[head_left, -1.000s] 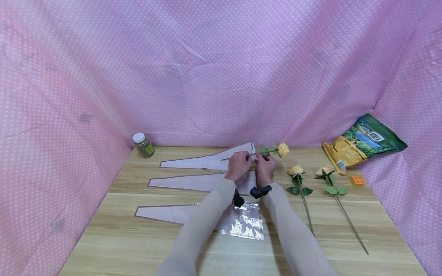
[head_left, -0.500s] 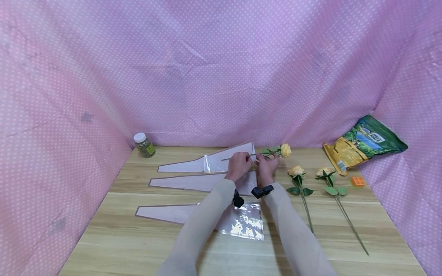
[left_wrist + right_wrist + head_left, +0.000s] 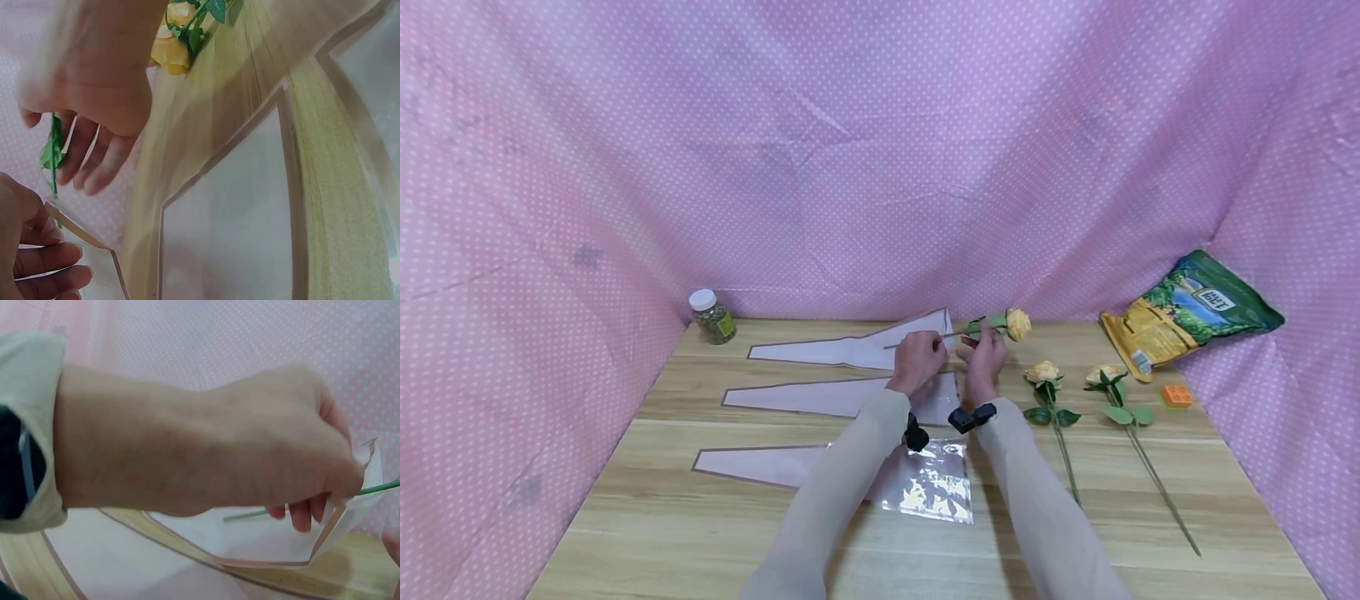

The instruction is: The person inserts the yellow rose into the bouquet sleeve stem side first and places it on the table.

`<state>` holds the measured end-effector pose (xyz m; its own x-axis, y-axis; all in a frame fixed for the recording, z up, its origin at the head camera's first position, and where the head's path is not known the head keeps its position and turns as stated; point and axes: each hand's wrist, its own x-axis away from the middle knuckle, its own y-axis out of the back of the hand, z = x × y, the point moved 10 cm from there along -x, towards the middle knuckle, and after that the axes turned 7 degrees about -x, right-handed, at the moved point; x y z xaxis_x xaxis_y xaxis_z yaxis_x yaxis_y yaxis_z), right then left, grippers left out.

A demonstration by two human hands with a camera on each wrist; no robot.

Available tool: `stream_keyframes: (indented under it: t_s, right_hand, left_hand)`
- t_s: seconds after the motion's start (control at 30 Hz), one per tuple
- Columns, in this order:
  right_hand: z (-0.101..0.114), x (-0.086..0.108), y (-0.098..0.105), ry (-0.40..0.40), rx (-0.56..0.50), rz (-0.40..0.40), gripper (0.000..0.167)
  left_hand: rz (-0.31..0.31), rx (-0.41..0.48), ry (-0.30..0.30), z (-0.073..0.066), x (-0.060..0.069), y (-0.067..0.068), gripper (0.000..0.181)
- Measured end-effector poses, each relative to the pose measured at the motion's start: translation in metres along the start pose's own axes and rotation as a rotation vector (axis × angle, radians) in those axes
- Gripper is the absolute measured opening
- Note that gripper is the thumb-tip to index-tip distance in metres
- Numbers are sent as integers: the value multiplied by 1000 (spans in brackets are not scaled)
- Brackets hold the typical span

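My left hand (image 3: pixel 920 360) pinches the mouth edge of the farthest flower sleeve (image 3: pixel 808 352), a tapered white and clear wrapper with a dark border. A yellow rose (image 3: pixel 1018 324) lies across that mouth, its stem end inside the sleeve and its bloom outside to the right. Just right of the mouth, my right hand (image 3: pixel 983 362) holds the rose by its stem near the leaves. In the left wrist view, the green stem (image 3: pixel 54 153) runs from the right hand's thumb to the left hand (image 3: pixel 37 250). The left hand (image 3: pixel 250 444) fills much of the right wrist view.
Two more sleeves lie nearer, a middle one (image 3: pixel 805 395) and a front one (image 3: pixel 752 463). To the right are two yellow roses (image 3: pixel 1043 372) (image 3: pixel 1105 375), an orange block (image 3: pixel 1176 395) and a green and yellow bag (image 3: pixel 1195 308). A white-capped jar (image 3: pixel 713 317) stands back left.
The right hand has shifted slightly right along the stem, from the sleeve mouth toward the leaves. The bloom has moved a little to the right. The left hand stays at the mouth edge.
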<state>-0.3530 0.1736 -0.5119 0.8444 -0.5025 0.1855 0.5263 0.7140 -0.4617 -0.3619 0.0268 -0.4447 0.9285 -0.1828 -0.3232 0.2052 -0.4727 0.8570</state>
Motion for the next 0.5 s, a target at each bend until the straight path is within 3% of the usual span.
stream_keyframes:
  t_s: [0.17, 0.5]
  right_hand:
    - [8, -2, 2, 56, 10, -16, 25]
    - [4, 3, 3, 50, 3, 0, 13]
  left_hand:
    - [2, -25, -8, -2, -1, 0, 17]
    - [-3, -70, -42, -10, -4, 2, 22]
